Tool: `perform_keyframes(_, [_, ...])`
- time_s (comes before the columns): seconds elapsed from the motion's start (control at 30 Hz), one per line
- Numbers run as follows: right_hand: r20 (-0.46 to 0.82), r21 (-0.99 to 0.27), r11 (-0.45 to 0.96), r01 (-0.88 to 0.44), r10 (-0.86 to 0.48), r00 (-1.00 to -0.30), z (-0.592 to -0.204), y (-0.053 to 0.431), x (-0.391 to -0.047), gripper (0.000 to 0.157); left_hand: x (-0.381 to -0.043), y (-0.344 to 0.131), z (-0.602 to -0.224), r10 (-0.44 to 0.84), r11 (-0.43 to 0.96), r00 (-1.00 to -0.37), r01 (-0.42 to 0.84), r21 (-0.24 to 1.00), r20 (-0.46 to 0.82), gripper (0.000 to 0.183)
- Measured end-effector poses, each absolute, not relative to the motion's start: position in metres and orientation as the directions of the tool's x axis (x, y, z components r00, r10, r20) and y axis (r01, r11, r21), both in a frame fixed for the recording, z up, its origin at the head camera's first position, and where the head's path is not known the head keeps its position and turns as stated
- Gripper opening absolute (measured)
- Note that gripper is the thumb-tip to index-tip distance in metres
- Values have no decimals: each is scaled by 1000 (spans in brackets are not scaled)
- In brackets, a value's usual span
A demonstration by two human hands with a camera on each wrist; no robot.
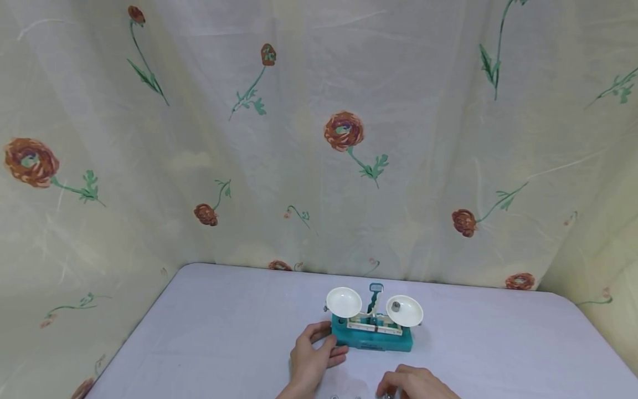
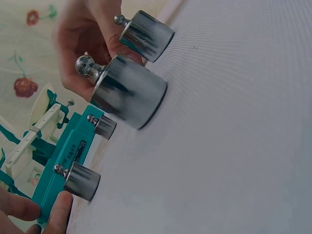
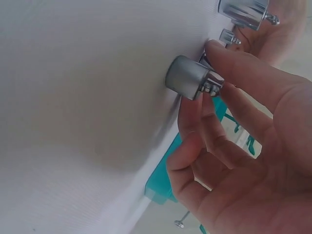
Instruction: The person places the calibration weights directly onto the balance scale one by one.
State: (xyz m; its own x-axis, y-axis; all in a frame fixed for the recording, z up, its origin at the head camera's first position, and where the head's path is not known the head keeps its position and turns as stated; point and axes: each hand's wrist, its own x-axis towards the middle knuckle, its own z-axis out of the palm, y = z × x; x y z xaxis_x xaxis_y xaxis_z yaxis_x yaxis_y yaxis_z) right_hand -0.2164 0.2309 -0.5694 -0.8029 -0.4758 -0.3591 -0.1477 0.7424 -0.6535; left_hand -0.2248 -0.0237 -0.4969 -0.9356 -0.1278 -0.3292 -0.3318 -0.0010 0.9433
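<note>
Two hands work at the near edge of a pale lavender worktop, whose rounded far corners meet a cream curtain printed with rust-red flowers on green stems; the cloth hangs behind and wraps round both sides. A teal balance scale stands near the middle of the near edge, with two white pans; the right-side pan carries a small metal weight. The left hand rests against the scale's left end, fingers curled loosely round its base. The right hand pinches the knob of a small steel weight standing on the worktop, just in front of the scale. Other steel weights, among them a large one, stand close by on the finely textured cover.
</note>
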Motion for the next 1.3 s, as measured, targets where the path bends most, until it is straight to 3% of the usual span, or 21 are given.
perform_keyframes(1.3, [-331, -672, 717, -185, -515, -791, -568, 234, -214, 20, -225, -22, -498, -149, 4, -934, -329, 944, -325, 38])
